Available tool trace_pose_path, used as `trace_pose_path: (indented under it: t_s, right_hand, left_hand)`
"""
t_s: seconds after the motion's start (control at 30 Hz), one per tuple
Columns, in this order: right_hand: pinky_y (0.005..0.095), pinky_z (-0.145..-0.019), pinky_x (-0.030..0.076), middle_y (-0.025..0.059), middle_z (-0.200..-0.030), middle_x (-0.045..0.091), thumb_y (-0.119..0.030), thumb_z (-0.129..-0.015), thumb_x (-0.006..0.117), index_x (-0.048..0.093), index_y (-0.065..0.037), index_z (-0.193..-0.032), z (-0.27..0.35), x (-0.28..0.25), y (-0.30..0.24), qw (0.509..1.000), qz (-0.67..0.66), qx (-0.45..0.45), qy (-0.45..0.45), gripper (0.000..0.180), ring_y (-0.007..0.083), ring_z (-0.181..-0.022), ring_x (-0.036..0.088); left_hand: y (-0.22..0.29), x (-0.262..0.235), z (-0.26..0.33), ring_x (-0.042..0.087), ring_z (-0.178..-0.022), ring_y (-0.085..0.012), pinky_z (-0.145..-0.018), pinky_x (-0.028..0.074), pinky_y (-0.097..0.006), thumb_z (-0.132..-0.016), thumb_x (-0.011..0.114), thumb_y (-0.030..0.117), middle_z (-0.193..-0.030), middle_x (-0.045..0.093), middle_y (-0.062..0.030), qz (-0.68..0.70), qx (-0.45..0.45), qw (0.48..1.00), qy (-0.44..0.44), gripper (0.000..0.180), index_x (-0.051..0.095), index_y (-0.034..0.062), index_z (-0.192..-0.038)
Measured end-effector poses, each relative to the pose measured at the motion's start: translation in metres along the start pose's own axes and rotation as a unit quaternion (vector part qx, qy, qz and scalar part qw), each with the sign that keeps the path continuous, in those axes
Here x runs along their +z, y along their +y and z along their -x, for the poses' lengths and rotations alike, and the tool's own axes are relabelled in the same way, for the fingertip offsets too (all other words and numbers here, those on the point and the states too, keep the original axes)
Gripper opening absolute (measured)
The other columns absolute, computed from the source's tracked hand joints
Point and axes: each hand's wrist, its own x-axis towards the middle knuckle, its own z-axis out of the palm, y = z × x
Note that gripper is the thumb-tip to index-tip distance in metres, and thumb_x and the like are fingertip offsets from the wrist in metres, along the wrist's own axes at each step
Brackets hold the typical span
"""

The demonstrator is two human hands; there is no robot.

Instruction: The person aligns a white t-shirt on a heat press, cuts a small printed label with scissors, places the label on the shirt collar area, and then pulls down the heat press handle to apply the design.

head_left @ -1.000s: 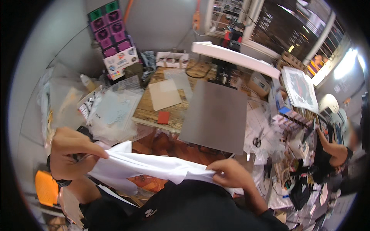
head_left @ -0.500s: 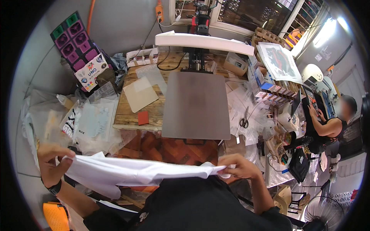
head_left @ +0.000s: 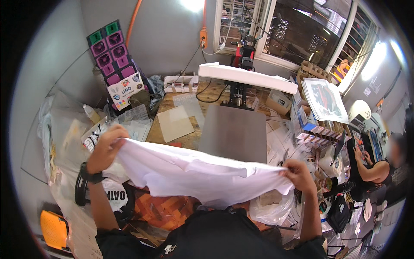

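A white T-shirt (head_left: 198, 177) hangs stretched between my two hands, its folds sagging toward my body. My left hand (head_left: 107, 149) pinches its left end, and my right hand (head_left: 299, 176) grips the right end. The fabric's upper edge covers the near part of a flat grey heat press platen (head_left: 235, 131). Behind it, the white-covered upper plate (head_left: 248, 78) of the heat press is raised. Beige sheets (head_left: 175, 124) lie on the wooden table (head_left: 166, 103) left of the platen.
Plastic bags and printed sheets crowd the left. Scissors (head_left: 285, 154), stacked boxes (head_left: 312, 125) and a printed poster (head_left: 325, 100) stand to the right. Further right, a person (head_left: 379, 170) sits at equipment. An orange chair (head_left: 54, 228) is at lower left.
Both my hands have risen and shifted right, spreading the T-shirt wider and up over the platen's near edge. My view has also moved, so the surroundings sit lower and further right.
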Motion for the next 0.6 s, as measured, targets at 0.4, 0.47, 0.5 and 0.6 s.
trace_pose_path:
  t_s: [0.4,0.47,0.5,0.6]
  right_hand:
    - [0.0276,-0.069,0.043,0.0012,-0.083,0.058,-0.020,-0.093,0.067,0.063,0.001,-0.089,-0.017,-0.060,-0.012,0.993,0.001,-0.105,-0.052,0.021,0.0082,-0.078,0.052]
    - [0.0284,-0.070,0.045,0.0028,-0.082,0.059,-0.019,-0.093,0.066,0.063,0.001,-0.092,-0.015,-0.046,0.009,0.994,-0.051,-0.016,-0.097,0.020,0.0096,-0.079,0.053]
    - [0.0279,-0.073,0.045,0.0023,-0.086,0.060,-0.020,-0.093,0.067,0.064,0.002,-0.095,-0.012,-0.040,0.008,0.992,-0.037,-0.003,-0.119,0.022,0.0098,-0.082,0.053]
    - [0.0270,-0.074,0.045,0.0032,-0.094,0.065,-0.023,-0.096,0.064,0.067,0.003,-0.098,0.007,-0.029,0.015,0.984,0.013,0.035,-0.176,0.027,0.0090,-0.085,0.054]
  left_hand:
    - [0.001,0.077,-0.007,0.058,-0.074,-0.0247,-0.065,0.046,-0.031,-0.087,0.068,0.009,-0.087,0.061,-0.0108,0.007,0.107,0.993,-0.040,0.012,0.070,0.0009,-0.095]
    - [0.012,0.106,-0.005,0.060,-0.076,-0.0257,-0.067,0.048,-0.032,-0.088,0.067,0.010,-0.088,0.062,-0.0108,-0.007,0.052,0.995,-0.085,0.013,0.070,0.0022,-0.097]
    - [0.021,0.112,-0.001,0.059,-0.075,-0.0268,-0.066,0.047,-0.033,-0.089,0.065,0.011,-0.085,0.062,-0.0120,0.020,0.080,0.990,-0.113,0.014,0.071,0.0020,-0.098]
    - [0.014,0.126,0.017,0.060,-0.072,-0.0289,-0.064,0.047,-0.035,-0.091,0.063,0.012,-0.076,0.060,-0.0122,0.048,0.115,0.980,-0.155,0.012,0.069,0.0016,-0.092]
